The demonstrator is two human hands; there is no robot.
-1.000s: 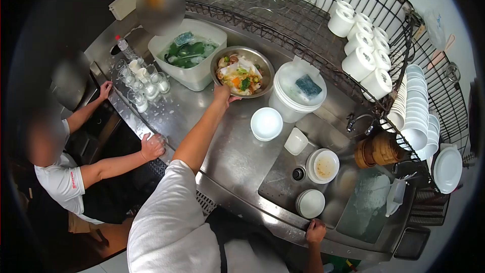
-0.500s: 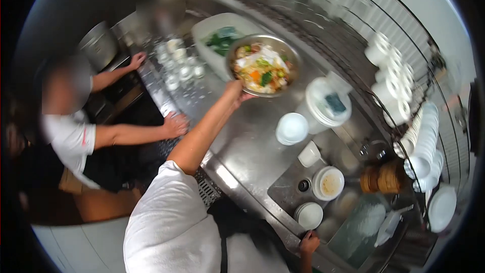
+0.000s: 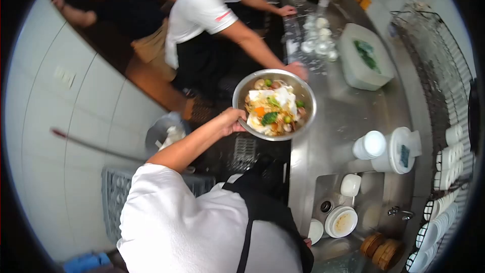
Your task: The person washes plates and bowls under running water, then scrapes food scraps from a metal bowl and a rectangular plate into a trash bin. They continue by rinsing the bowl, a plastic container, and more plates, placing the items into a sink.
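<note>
My left hand [image 3: 232, 121] grips the near left rim of a round steel bowl [image 3: 308, 102], its thumb at the edge and its arm stretched out. Mixed food [image 3: 273, 108] lies in the bowl: white pieces, broccoli, an orange piece and what look like mushrooms. The bowl hangs in the air beside the steel counter's edge, close to a co-worker's hand [image 3: 297, 71]. Only a sliver of my right hand [image 3: 307, 242] shows past my apron, beside a small white plate [image 3: 316, 231] at the sink; its fingers are hidden.
White plates [image 3: 349, 216] and bamboo steamers [image 3: 384, 252] are at the sink [image 3: 374, 184]. Lidded white tubs [image 3: 401, 146], a tray [image 3: 381, 78] of greens and small jars [image 3: 321, 35] stand on the counter. Two people are ahead; a grey bin [image 3: 164, 131] and crate [image 3: 113, 197] are left.
My view has swung left. The bowl in my left hand has moved from over the counter to beyond its left edge, over the floor. My right hand has become mostly hidden.
</note>
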